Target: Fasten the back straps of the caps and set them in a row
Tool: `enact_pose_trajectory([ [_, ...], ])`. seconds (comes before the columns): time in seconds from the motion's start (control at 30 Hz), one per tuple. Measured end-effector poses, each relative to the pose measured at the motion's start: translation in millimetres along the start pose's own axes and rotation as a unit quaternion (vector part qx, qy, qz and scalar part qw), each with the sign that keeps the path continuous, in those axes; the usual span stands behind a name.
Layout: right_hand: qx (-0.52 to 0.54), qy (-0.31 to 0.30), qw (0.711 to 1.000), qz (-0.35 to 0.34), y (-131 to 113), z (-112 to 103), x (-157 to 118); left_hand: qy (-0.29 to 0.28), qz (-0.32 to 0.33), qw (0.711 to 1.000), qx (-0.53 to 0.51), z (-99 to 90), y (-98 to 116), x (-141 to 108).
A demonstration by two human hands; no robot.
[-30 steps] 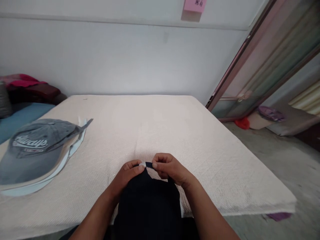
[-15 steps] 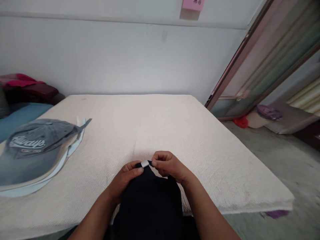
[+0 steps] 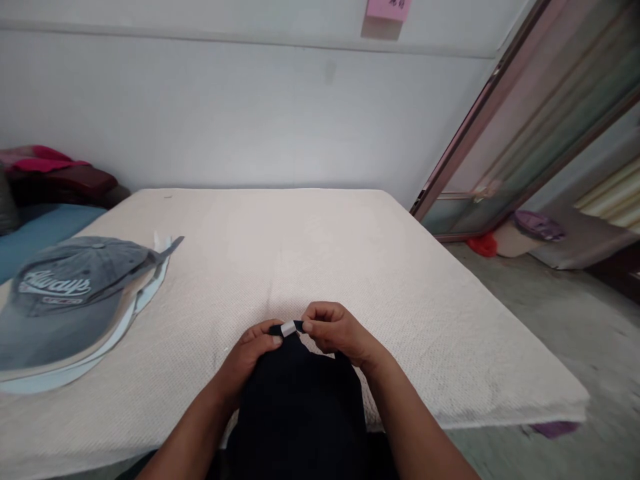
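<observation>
A dark navy cap (image 3: 305, 407) is at the bottom centre, at the table's near edge, with its strap end pointing away from me. Across the narrow strap sits a small silver buckle (image 3: 289, 328). My left hand (image 3: 253, 350) pinches the strap and cap edge just left of the buckle, thumb on top. Right of the buckle, my right hand (image 3: 333, 328) is closed on the strap's end between thumb and forefinger. The lower part of the cap blends into dark clothing below.
Grey caps (image 3: 75, 287) lie stacked with pale ones at the left of the cream-covered table (image 3: 320, 247). Behind stands a white wall with a pink note (image 3: 389, 9). Blue and red fabrics are at the far left; a bin (image 3: 520, 233) stands on the floor at right.
My left thumb has shifted slightly left, away from the buckle. Both hands keep their grip, and the cap has barely moved.
</observation>
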State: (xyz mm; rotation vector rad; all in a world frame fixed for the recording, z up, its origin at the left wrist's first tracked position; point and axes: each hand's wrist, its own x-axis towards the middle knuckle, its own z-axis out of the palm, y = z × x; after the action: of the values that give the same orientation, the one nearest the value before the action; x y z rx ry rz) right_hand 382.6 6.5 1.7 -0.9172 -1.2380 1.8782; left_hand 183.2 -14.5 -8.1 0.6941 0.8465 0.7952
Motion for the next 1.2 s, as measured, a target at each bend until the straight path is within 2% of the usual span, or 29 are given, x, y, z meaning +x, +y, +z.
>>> enact_pose_trajectory([
  [0.1,-0.002,0.001,1.000,0.000,1,-1,1,0.024,-0.005,1.000,-0.009,-0.5,-3,1],
  [0.23,-0.001,0.000,1.000,-0.002,2,-1,2,0.028,-0.001,0.999,-0.016,1.1,-5,1],
  [0.43,-0.015,-0.017,1.000,0.008,0,-1,0,0.068,-0.006,0.998,0.012,7.1,-1,0],
  [0.63,-0.016,-0.035,0.999,0.001,-4,0,-4,0.055,-0.014,0.996,0.069,4.9,2,2],
  [0.8,-0.017,-0.075,0.997,-0.016,-8,4,-6,0.093,0.018,0.983,0.156,-0.3,-2,2],
  [1.0,-0.023,-0.091,0.996,0.011,-7,8,-3,0.004,0.006,0.985,0.171,7.0,1,-3],
  [1.13,-0.033,-0.079,0.996,0.025,-7,8,-2,0.044,-0.016,0.990,0.131,1.7,0,-9],
  [1.2,-0.037,-0.072,0.996,0.030,-6,8,-1,0.027,-0.022,0.994,0.104,-0.9,-2,-10],
])
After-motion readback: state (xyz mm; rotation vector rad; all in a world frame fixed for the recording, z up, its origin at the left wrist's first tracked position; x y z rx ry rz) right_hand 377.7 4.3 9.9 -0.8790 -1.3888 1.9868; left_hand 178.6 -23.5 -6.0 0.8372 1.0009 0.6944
